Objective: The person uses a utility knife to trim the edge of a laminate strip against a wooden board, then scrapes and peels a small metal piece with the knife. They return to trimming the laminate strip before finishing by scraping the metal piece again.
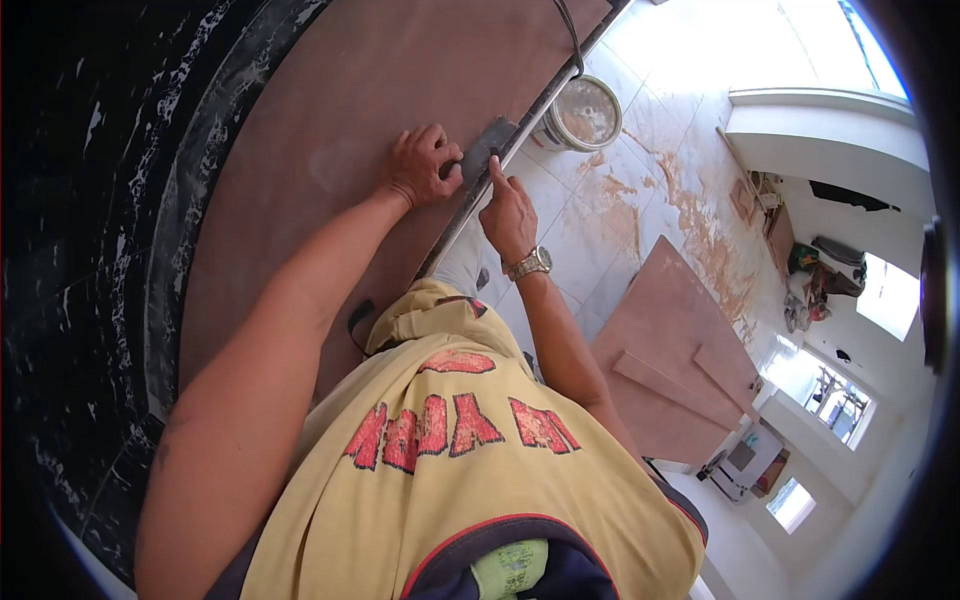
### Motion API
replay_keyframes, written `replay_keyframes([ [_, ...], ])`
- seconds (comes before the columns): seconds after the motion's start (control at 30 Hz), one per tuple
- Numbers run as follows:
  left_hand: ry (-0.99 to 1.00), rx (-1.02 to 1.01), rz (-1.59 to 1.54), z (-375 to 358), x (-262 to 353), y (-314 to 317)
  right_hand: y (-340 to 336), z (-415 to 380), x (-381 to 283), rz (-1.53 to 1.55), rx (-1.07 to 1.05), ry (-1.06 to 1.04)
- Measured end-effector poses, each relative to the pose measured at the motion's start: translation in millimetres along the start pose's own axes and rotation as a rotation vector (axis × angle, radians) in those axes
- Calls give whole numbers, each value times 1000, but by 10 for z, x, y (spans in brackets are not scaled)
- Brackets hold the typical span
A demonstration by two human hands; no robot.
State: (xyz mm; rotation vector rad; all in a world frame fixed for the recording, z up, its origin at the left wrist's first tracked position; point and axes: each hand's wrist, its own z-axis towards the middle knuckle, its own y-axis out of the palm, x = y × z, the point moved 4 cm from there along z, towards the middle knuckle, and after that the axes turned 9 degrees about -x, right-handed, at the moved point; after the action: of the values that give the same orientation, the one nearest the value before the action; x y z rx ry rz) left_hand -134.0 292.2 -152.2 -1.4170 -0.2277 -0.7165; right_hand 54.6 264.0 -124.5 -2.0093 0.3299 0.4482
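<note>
My left hand (425, 165) rests on a large brown board (300, 110), fingers curled and thumb bent in. Whatever lies under its fingertips is hidden. Just beyond the thumb is a flat dark-grey rectangular piece (489, 138) by the board's straight edge. My right hand (508, 215), with a metal watch on the wrist, is at that edge. Its index finger stretches to a small black spot on the grey piece, while the other fingers curl under. What they grip, if anything, does not show.
A round bucket (585, 113) stands on the tiled floor beside the board's edge, below a dark cable (573, 35). Brown dust (690, 205) covers part of the tiles. Another brown board (672, 330) with strips on it lies at right. Black marbled surface (90, 250) borders the left.
</note>
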Motion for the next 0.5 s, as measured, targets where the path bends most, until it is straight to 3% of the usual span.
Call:
replay_keyframes([
  [0.13,7,13,3,-13,55,-11,-192,349,-64,-17,121,-98],
  [0.37,11,22,1,37,-19,-15,29,74,56,26,2,-54],
  [0.5,3,-5,4,0,35,-31,-179,531,24,0,107,-131],
])
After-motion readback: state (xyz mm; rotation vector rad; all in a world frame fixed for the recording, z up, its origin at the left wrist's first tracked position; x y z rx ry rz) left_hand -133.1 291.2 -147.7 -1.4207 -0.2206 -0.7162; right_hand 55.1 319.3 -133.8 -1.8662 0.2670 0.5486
